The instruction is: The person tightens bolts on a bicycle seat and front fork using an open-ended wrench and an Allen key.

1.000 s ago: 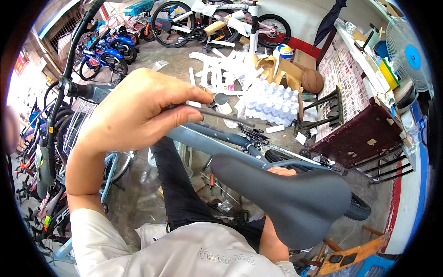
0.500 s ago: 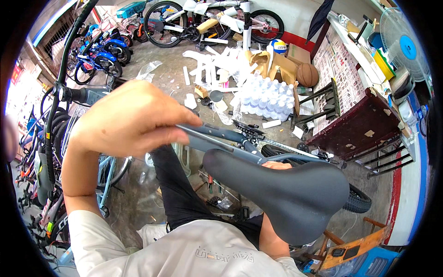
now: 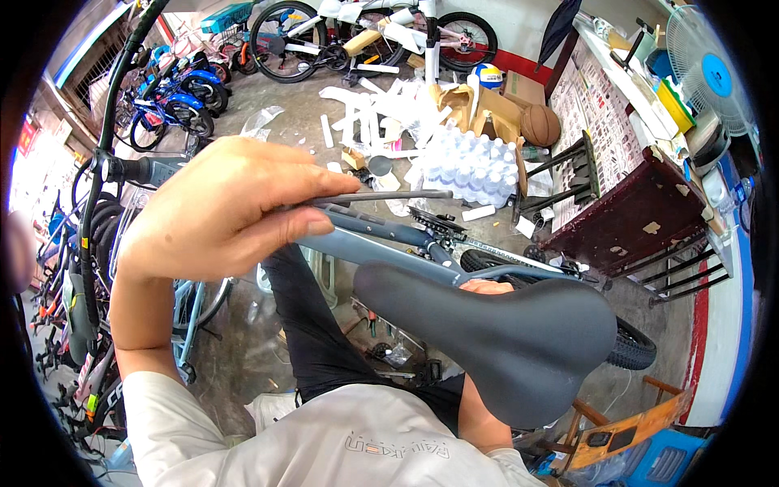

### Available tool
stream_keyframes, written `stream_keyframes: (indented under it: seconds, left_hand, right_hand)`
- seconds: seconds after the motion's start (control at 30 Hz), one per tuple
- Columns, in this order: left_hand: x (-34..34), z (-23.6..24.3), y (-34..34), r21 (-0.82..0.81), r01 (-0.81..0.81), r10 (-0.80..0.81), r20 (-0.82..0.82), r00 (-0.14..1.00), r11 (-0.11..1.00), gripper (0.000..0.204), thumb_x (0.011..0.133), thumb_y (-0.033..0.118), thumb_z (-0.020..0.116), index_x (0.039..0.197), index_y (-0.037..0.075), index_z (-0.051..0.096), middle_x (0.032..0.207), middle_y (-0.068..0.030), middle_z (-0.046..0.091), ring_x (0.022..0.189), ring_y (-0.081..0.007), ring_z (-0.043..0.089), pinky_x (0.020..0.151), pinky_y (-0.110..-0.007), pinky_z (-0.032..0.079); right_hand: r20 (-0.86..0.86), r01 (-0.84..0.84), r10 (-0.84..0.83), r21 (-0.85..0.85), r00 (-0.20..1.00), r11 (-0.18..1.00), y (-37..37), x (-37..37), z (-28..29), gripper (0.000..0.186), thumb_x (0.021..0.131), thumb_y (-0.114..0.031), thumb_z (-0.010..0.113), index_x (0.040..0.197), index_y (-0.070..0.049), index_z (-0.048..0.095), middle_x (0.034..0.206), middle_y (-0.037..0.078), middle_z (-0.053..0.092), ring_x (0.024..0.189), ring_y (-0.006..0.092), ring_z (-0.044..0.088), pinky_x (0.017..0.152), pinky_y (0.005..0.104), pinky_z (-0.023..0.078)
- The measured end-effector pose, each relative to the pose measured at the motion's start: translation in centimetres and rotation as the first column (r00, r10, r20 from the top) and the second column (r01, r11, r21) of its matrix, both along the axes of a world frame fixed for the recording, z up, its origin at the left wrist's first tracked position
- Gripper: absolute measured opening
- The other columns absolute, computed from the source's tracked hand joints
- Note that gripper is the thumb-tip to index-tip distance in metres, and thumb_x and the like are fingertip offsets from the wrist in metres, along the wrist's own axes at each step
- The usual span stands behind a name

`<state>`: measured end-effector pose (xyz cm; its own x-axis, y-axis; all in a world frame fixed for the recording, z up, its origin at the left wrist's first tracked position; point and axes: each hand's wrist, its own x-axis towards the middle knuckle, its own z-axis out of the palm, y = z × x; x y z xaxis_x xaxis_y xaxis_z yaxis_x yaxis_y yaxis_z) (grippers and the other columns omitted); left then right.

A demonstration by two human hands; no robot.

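Note:
My left hand [image 3: 223, 207] pinches a thin grey metal rod [image 3: 406, 195], probably a hex key, between thumb and fingers; it lies nearly level, pointing right over the grey-blue bicycle frame [image 3: 361, 252]. The black saddle [image 3: 503, 349] sits in front of my body, right of the left hand. My right hand [image 3: 485, 286] is mostly hidden beneath the saddle; only some curled fingers show at its upper edge, gripping something I cannot make out. Black handlebars [image 3: 101, 174] rise at the left, and the chainring [image 3: 430, 223] shows beyond the saddle.
Several bicycles [image 3: 170, 109] crowd the left and back. White packaging scraps [image 3: 365, 114], wrapped bottles [image 3: 466, 166] and a basketball [image 3: 540, 126] lie ahead. A dark-red desk [image 3: 617, 219] with a fan [image 3: 714, 77] stands right, a wooden chair [image 3: 617, 430] lower right, tools [image 3: 373, 321] below the frame.
The rod in my left hand swung down toward the saddle, then back up to nearly level. The view has shifted slightly. My right hand stays under the saddle.

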<state>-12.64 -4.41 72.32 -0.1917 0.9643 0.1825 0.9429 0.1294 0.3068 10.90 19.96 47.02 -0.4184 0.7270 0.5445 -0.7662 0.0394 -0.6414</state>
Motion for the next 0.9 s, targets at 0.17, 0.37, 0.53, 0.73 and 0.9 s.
stream_keyframes:
  seconds: [0.17,0.37,0.53,0.73,0.9]
  left_hand:
    - [-0.3,0.0,-0.9,0.044,-0.030,0.030,0.004,1.000,0.999,0.037,0.086,0.016,0.071,0.118,-0.004,0.069,0.072,-0.0130,0.058,0.064,-0.0308,0.060,0.059,-0.039,0.044]
    - [0.1,0.6,0.2,-0.198,0.079,-0.061,0.096,0.993,0.977,0.031,0.090,0.017,0.069,0.113,-0.003,0.070,0.072,-0.0140,0.060,0.065,-0.0333,0.062,0.060,-0.041,0.047]
    - [-0.4,-0.2,0.1,-0.001,0.022,-0.022,0.132,0.991,1.000,0.031,0.088,0.017,0.070,0.111,-0.003,0.072,0.072,-0.0135,0.060,0.063,-0.0304,0.060,0.058,-0.040,0.045]
    - [0.7,-3.5,3.1,0.081,0.083,-0.103,0.292,0.951,0.993,0.027,0.086,0.007,0.071,0.113,0.003,0.074,0.075,-0.0123,0.059,0.068,-0.0319,0.060,0.062,-0.040,0.046]
    - [1.1,-5.7,5.3,0.115,0.158,-0.191,0.402,0.895,0.981,0.026,0.089,0.007,0.070,0.115,0.003,0.072,0.078,-0.0130,0.060,0.075,-0.0344,0.062,0.066,-0.042,0.047]
  right_hand:
    - [0.027,-0.029,0.029,0.008,0.999,1.000,-0.5,0.1,0.5,0.038,0.097,-0.028,0.058,0.093,0.009,0.066,0.097,0.027,0.070,0.083,0.0310,0.068,0.081,0.0389,0.056]
    - [0.029,-0.039,0.039,-0.003,0.999,0.999,0.0,0.3,0.1,0.037,0.097,-0.027,0.058,0.093,0.009,0.066,0.096,0.027,0.070,0.083,0.0311,0.069,0.081,0.0387,0.056]
    - [0.048,-0.064,0.064,0.002,0.997,0.998,-0.3,0.1,0.4,0.037,0.097,-0.026,0.059,0.092,0.009,0.066,0.096,0.028,0.071,0.082,0.0311,0.069,0.081,0.0386,0.056]
    - [0.098,-0.072,0.071,0.007,0.993,0.997,-0.3,-0.1,1.2,0.036,0.097,-0.026,0.059,0.091,0.010,0.066,0.096,0.028,0.071,0.082,0.0311,0.069,0.081,0.0385,0.057]
    - [0.319,-0.178,0.172,-0.011,0.932,0.984,-1.3,-1.8,2.1,0.036,0.097,-0.025,0.059,0.091,0.010,0.066,0.095,0.028,0.071,0.082,0.0311,0.069,0.081,0.0384,0.057]
